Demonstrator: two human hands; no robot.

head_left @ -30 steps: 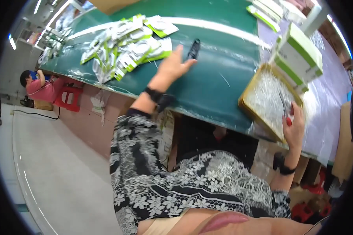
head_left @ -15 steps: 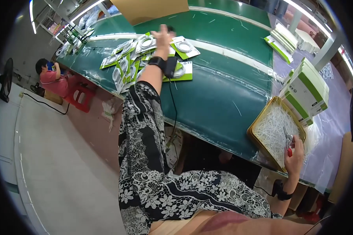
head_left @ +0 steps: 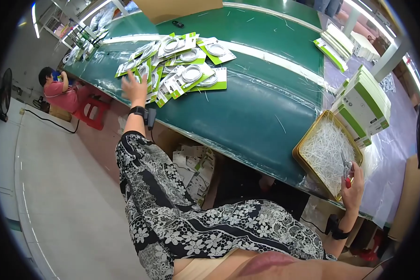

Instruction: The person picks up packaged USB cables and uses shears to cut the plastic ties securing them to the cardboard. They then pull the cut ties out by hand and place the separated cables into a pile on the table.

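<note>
Cable packs (head_left: 191, 73) lie heaped on green bench (head_left: 252, 119); my left hand (head_left: 134, 87), spread wide, has shifted to their left edge, black object (head_left: 177, 24) left beyond, so presumably free; my right hand (head_left: 354, 187) grips red-handled cutters (head_left: 347, 171)

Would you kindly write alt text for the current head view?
A person's open left hand is by a pile of packaged white cables on a green table; the right hand holds a red-handled tool at a yellow tray.
</note>
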